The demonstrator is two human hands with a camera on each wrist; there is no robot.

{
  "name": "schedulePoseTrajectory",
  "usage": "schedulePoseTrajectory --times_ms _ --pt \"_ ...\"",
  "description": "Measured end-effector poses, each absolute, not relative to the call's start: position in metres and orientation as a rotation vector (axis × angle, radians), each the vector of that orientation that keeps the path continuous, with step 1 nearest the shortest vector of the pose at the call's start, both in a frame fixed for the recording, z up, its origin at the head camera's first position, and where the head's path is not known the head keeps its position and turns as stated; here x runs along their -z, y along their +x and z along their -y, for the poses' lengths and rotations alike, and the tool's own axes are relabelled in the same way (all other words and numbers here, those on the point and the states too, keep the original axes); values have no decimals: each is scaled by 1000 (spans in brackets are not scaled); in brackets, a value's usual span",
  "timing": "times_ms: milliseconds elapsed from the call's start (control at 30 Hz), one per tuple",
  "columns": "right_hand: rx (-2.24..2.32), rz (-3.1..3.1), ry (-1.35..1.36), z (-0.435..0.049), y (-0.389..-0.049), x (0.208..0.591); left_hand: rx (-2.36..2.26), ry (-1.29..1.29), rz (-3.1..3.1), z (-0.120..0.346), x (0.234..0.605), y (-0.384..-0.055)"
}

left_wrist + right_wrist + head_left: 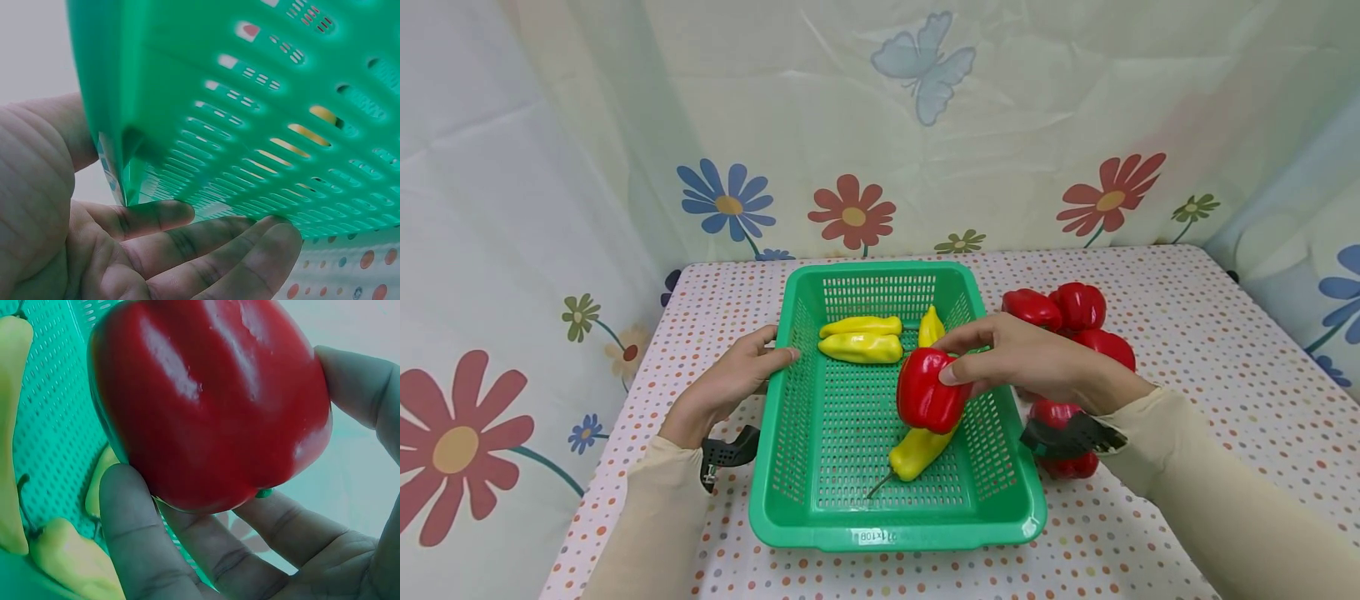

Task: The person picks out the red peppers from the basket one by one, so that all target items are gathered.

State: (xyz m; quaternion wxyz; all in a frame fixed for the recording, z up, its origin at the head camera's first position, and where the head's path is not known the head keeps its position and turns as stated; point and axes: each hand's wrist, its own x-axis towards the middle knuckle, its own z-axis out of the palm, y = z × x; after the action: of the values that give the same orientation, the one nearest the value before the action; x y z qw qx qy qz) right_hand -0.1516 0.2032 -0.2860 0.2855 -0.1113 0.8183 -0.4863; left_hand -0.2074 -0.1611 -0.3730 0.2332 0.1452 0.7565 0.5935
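A red bell pepper [931, 392] is held in my right hand [1026, 360], over the right side of a green plastic basket [895, 537]. The right wrist view shows thumb and fingers spread around the bell pepper [212, 406]. My left hand [733, 379] grips the basket's left rim, thumb over the edge; in the left wrist view its fingers [206, 256] lie against the outer slotted wall [250, 125]. Inside the basket, two yellow peppers [861, 348] lie side by side at the back left. Another yellow pepper [931, 327] is at the back right, and one [917, 455] sits below the held bell pepper.
Several red bell peppers [1078, 307] lie on the dotted tablecloth [1195, 333] right of the basket, some partly hidden by my right hand and wrist. Behind the table hangs a flowered curtain [1022, 167], with more curtain at both sides.
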Motion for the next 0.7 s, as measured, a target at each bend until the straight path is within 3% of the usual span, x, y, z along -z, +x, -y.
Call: schedulePoseTrajectory --times_ms 700 --pt "1321 -2280 -317 -242 -137 280 -1628 400 -2074 162 375 -208"
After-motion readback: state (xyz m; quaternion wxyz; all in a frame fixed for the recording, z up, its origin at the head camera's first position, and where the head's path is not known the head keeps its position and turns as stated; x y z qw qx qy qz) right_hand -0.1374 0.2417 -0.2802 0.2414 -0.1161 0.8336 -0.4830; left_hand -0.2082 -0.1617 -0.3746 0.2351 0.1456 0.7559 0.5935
